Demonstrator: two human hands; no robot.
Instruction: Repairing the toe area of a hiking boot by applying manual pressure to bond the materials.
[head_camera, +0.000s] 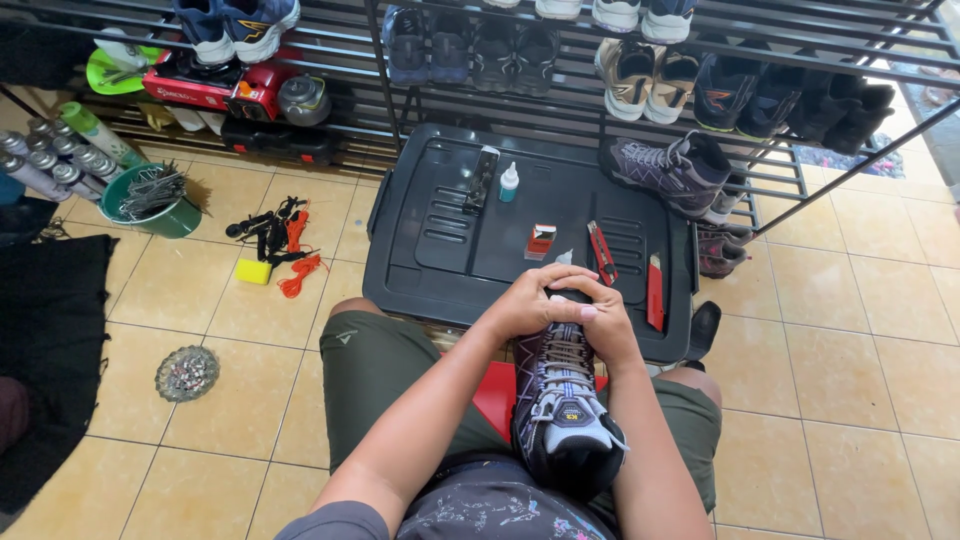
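Note:
A grey and purple hiking shoe (566, 405) stands between my knees, toe pointing away from me, tongue and laces facing up. My left hand (528, 300) wraps over the toe end of the shoe. My right hand (606, 318) grips the same toe end from the right, fingers overlapping the left hand. A small white bottle tip (563, 258) shows just above my fingers. I sit on a red stool (496, 396).
A black plastic lid (440, 240) lies in front as a work surface, bearing a small teal-capped bottle (509, 183), red cutters (601, 252), a red knife (655, 292) and a small red box (540, 241). A matching shoe (676, 172) rests by a shoe rack (700, 110). Green bucket (160, 205) at left.

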